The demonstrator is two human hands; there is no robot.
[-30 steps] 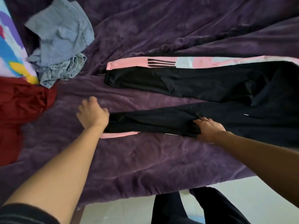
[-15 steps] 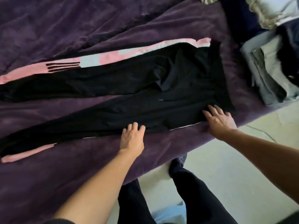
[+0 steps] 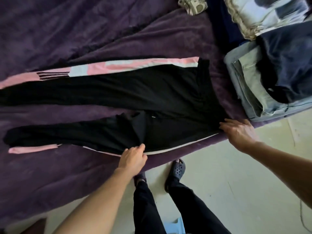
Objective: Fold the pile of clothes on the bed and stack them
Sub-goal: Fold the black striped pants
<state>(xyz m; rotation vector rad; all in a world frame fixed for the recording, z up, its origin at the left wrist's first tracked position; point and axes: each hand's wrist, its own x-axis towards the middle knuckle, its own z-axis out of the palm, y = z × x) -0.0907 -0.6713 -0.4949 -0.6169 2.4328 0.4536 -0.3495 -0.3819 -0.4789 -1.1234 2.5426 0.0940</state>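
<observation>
Black track pants with pink and pale blue side stripes lie spread lengthwise on the purple blanket, legs pointing left and waist to the right. My left hand pinches the near edge of the near leg around the thigh, lifting a fold of black cloth. My right hand grips the near corner of the waistband at the bed's edge. A stack of folded clothes, pale jeans under dark blue items, sits on the bed just right of the waistband.
More clothes in white and beige lie at the far right corner. The bed edge runs diagonally below my hands, with pale floor beyond. My legs and dark clogs stand against the bed.
My view swung right from the pant cuffs to the waist. The left hand went from lying flat to pinching the near leg's edge. The right hand closed on the waistband corner.
</observation>
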